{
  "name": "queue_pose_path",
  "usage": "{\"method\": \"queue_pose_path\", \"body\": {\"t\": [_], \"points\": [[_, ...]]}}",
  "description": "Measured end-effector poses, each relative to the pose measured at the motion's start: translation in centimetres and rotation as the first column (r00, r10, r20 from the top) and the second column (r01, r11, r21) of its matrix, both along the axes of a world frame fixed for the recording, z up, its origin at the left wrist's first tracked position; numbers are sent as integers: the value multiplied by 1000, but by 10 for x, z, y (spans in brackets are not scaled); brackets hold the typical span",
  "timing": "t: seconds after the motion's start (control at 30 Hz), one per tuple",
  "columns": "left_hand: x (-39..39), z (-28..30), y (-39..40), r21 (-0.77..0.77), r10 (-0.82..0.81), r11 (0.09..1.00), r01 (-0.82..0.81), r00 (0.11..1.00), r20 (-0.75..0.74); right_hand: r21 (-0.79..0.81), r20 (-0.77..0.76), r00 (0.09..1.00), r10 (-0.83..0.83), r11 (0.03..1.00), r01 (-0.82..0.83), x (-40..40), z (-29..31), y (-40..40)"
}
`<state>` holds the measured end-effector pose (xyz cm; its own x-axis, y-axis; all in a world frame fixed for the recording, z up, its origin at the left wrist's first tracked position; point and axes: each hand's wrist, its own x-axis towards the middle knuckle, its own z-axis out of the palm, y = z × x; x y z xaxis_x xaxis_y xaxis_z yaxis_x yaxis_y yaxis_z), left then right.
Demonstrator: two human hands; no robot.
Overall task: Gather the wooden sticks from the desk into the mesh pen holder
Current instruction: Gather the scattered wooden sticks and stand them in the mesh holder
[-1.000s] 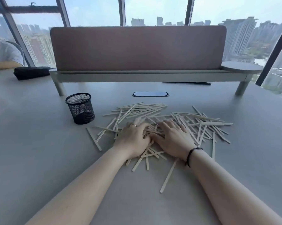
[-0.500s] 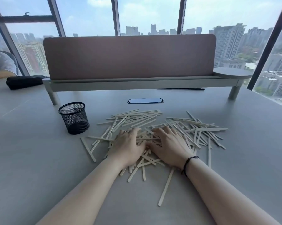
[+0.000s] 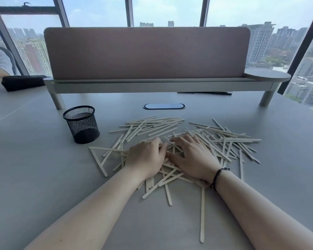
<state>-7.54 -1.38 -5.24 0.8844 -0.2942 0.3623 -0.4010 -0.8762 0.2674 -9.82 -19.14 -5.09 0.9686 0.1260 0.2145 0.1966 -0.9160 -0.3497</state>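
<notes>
Gathering step: left hand point(image 3: 146, 157) curls onto the wooden sticks point(image 3: 170, 159), right hand point(image 3: 191, 157) presses flat-fingered; next, bunch and carry toward the mesh pen holder point(image 3: 81, 123) at ten o'clock.

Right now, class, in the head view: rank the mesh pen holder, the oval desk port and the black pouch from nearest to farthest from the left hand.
From the left hand:
1. Mesh pen holder, just ahead and to its left on the desk.
2. Oval desk port, farther ahead, slightly right, near the shelf.
3. Black pouch, far left, beyond the shelf's leg.
</notes>
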Motion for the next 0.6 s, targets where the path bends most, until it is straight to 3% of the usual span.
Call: {"method": "queue_pose_path", "body": {"t": [0.3,0.6], "points": [[10,7,-1,4,-22,1000,22,996,86,0,74,997,-14,1000,14,-1,0,2],[7,13,5,-118,-40,991,57,990,138,257,209,975,-80,966,24,-8,9,11]]}}
